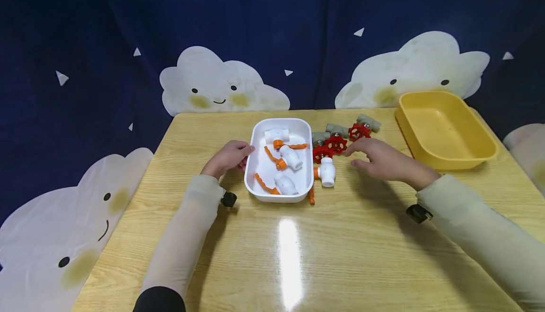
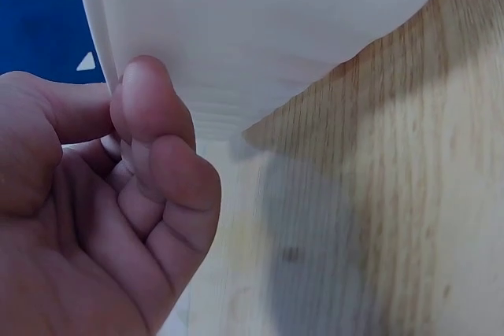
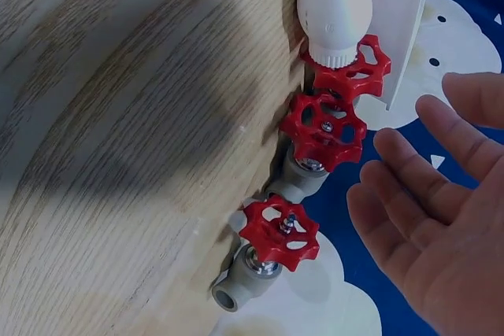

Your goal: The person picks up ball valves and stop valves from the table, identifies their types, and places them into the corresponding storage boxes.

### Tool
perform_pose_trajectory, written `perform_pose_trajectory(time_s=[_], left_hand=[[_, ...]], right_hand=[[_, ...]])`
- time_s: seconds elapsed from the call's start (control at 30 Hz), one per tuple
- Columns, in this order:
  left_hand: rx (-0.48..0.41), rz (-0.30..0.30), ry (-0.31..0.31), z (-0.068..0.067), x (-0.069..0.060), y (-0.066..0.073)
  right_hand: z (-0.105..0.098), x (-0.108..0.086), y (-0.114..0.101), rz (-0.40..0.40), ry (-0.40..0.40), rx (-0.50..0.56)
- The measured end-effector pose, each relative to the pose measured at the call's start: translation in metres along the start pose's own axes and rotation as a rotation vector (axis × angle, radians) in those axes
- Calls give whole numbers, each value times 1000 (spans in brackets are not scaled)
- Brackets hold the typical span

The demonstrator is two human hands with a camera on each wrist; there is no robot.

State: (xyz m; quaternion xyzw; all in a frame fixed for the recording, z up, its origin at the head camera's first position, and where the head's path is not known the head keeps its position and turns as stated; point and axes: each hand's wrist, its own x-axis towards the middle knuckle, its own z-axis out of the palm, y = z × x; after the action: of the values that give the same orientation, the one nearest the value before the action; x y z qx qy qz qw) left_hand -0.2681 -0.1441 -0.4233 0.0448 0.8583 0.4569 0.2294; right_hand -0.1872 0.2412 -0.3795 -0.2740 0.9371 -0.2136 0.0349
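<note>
A: Far left first. Left hand?

B: Left hand at the left wall of the white tray; thumb and fingers pinch its rim.

A: Inside the tray?

B: Three white valves, one behind another, well apart from both hands.

A: Moving right.

B: Fourth white valve on the surface, just outside the tray's right wall. Behind it, three red-wheeled valves in a slanting row, the farthest one rightmost.

A: Right hand?

B: Right hand just right of that row, fingers loosely bent and spread, nothing held. Right wrist view shows a gap between fingertips and wheels. Beyond, far right, a yellow bin.

A: Appearance, same order.

B: Tray: glossy, rounded corners. White valves: smooth bodies, orange levers at differing angles. Fourth: round-bellied, ribbed ends, its orange lever showing only in part beside the tray.

A: And the red-wheeled ones?

B: Grey bodies, shiny metal collars, scalloped wheels with cut-outs. The two wheels nearest the tray crowd together; the third sits slightly apart, an open pipe end showing.
</note>
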Motion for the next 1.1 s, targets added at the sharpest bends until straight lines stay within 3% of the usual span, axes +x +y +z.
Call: perform_pose_trajectory(time_s=[0.5, 0.8, 1.1], left_hand=[[31, 14, -2, -3, 1, 4], [7, -39, -4, -2, 2, 5], [-81, -99, 54, 1, 0, 2]], right_hand=[[15, 6, -1, -9, 3, 3], [21, 15, -6, -37, -5, -17], [30, 24, -10, -66, -49, -27]])
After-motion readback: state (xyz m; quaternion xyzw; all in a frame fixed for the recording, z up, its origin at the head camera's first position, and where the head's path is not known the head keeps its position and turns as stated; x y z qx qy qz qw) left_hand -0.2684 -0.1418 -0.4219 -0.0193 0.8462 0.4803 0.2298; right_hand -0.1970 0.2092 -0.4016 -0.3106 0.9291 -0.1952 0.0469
